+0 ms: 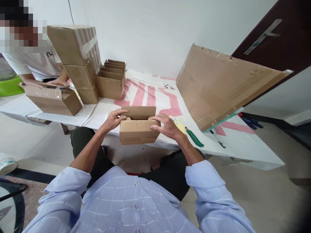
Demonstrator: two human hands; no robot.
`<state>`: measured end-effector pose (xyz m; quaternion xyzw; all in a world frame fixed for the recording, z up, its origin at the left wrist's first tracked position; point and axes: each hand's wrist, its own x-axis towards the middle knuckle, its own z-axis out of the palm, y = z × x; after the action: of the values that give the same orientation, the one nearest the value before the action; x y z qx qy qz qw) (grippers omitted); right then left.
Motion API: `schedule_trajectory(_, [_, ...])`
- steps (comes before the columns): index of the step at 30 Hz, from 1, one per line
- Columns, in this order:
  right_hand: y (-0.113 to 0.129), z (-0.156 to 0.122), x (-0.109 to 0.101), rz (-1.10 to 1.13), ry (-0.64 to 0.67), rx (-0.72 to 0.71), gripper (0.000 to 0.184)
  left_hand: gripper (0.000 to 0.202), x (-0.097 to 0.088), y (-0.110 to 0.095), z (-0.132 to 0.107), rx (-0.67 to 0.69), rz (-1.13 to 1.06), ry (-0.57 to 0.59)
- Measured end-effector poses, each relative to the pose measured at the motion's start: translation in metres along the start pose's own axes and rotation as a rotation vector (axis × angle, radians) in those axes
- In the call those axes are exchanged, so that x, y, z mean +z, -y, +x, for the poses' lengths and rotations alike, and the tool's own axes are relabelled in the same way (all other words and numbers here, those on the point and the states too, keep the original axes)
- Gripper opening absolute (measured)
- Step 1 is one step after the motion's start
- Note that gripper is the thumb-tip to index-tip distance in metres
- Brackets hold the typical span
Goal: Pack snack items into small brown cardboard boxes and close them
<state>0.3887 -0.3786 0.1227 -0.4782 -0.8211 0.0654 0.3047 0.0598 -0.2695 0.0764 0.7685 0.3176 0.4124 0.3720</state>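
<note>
In front of me at the table's near edge is a small brown cardboard box (138, 132), its long far flap standing up. My left hand (114, 119) grips the box's left end, with fingers over the top rim by the short side flap. At the right end, my right hand (167, 125) holds the top edge, thumb on the near wall and fingers reaching over the side. The inside of the box is mostly hidden. Just right of that hand lies a yellow patterned card or packet (178, 123), and beyond it a green-handled knife (194, 137).
A large cardboard sheet (225, 84) leans at the right, with a thin black tool (218, 139) near it. Several opened boxes (109, 86) and a stack of taped cartons (80, 71) stand back left. Beside them, a co-worker's hands (59, 81) are at another box (54, 101).
</note>
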Motion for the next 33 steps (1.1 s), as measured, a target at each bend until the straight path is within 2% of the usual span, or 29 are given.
schedule_trajectory(3, [0.006,-0.007,-0.006,0.014,-0.047,0.021,0.026,0.061,-0.006,-0.001,-0.008,-0.013,0.016,0.069])
schedule_trajectory(7, [0.03,-0.027,-0.001,-0.179,-0.13,-0.071,0.003,0.089,-0.013,-0.009,-0.016,-0.021,0.148,0.153])
schedule_trajectory(11, [0.053,-0.062,0.022,-0.432,-0.184,-0.252,0.026,0.116,-0.013,-0.019,-0.022,-0.057,0.252,0.215])
schedule_trajectory(13, [0.059,-0.075,0.032,-0.459,-0.191,-0.317,0.025,0.126,-0.01,-0.022,-0.025,-0.085,0.285,0.243])
schedule_trajectory(15, [0.061,-0.079,0.036,-0.443,-0.184,-0.34,0.016,0.131,-0.007,-0.026,-0.027,-0.108,0.311,0.262])
schedule_trajectory(17, [0.061,-0.075,0.035,-0.423,-0.143,-0.341,0.011,0.13,-0.004,-0.028,-0.029,-0.119,0.333,0.257])
schedule_trajectory(20, [0.064,-0.063,0.031,-0.436,-0.037,-0.332,0.035,0.119,-0.002,-0.031,-0.031,-0.111,0.32,0.21])
schedule_trajectory(24, [0.068,-0.061,0.023,-0.476,-0.008,-0.251,0.044,0.096,-0.005,-0.029,-0.04,-0.109,0.157,0.164])
schedule_trajectory(27, [0.067,-0.071,0.013,-0.451,-0.069,-0.149,0.052,0.089,-0.008,-0.021,-0.05,-0.114,-0.038,0.095])
schedule_trajectory(30, [0.065,-0.075,-0.002,-0.433,-0.114,0.022,0.04,0.09,-0.007,-0.01,-0.063,-0.076,-0.23,-0.018])
schedule_trajectory(31, [0.066,-0.073,-0.008,-0.447,-0.106,0.082,0.036,0.09,-0.006,-0.008,-0.068,-0.071,-0.282,-0.049])
schedule_trajectory(33, [0.07,-0.062,-0.019,-0.501,-0.038,0.17,0.038,0.092,-0.004,-0.006,-0.078,-0.078,-0.352,-0.082])
